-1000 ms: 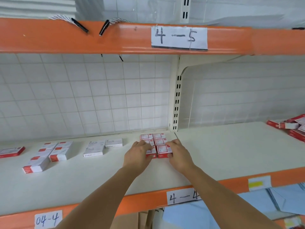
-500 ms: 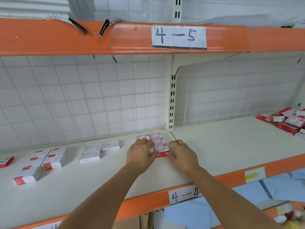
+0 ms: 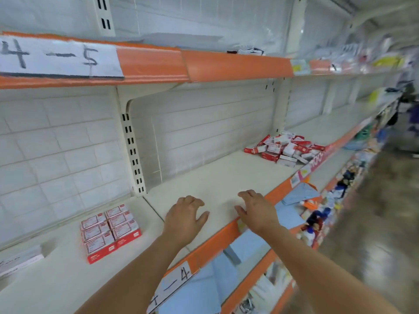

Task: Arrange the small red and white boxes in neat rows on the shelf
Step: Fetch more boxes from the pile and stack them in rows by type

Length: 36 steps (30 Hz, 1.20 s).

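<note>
Fingers (image 3: 246,194) of the right hand (image 3: 257,213) are loosely curled and slightly spread, pinching nothing; those of the left hand (image 3: 184,217) are the same, thumb held apart, also empty. Both hands hover palm down over the bare cream shelf (image 3: 215,177), near its orange front edge (image 3: 210,245), and whether the fingertips touch the board cannot be told. A paper label (image 3: 174,284) reading "4" is stuck on that edge, nearer than the hands.

Left of the left hand, well apart from it, sits the neat block of boxes (image 3: 110,230): red and white, set in two rows side by side with their sides touching, flat on the shelf. Nearer and further left of the block, at the frame's edge, lies a white box (image 3: 18,261), blurred. Behind the block, a slotted upright post (image 3: 132,152) rises against the white back wall.

Far along the shelf to the right of the hands, against the back wall, a loose heap of boxes (image 3: 285,149) in red and white lies jumbled, tilted every way. Above everything, the upper shelf's orange edge carries a sign (image 3: 56,57) marked "4-5".
</note>
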### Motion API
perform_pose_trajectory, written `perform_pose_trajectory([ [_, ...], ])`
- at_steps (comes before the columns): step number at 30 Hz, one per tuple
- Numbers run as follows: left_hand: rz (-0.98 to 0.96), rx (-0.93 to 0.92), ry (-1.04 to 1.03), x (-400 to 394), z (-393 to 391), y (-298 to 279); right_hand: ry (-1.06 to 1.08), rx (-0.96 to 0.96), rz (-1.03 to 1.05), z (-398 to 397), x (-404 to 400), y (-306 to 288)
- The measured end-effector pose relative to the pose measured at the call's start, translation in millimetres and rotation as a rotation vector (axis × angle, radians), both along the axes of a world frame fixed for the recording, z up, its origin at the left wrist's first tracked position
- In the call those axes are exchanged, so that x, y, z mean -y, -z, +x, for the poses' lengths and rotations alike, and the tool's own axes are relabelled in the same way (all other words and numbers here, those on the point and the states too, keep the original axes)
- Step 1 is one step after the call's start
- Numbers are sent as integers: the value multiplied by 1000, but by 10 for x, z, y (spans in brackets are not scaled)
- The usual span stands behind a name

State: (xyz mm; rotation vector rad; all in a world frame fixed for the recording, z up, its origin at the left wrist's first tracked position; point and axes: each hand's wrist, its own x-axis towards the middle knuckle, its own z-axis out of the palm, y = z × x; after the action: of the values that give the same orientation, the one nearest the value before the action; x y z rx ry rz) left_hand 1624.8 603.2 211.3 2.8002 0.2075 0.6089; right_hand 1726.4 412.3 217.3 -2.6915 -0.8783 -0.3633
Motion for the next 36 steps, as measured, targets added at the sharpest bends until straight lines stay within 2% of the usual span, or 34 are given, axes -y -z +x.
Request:
perform_pose_trajectory([
  [9,-11,-7,191,1014,1200,-6,226,7,-7,912,1222,-32],
  [17,-29,-20,190,1712,2231,-161,241,22,9,1893,1858,-260],
  [24,-31,-71,122,1860,2907,-127,170,28,-14,2505,1803,-320],
  [36,-108,-4,33,1603,4116,-129,81,182,-135,3429,1286,-258],
])
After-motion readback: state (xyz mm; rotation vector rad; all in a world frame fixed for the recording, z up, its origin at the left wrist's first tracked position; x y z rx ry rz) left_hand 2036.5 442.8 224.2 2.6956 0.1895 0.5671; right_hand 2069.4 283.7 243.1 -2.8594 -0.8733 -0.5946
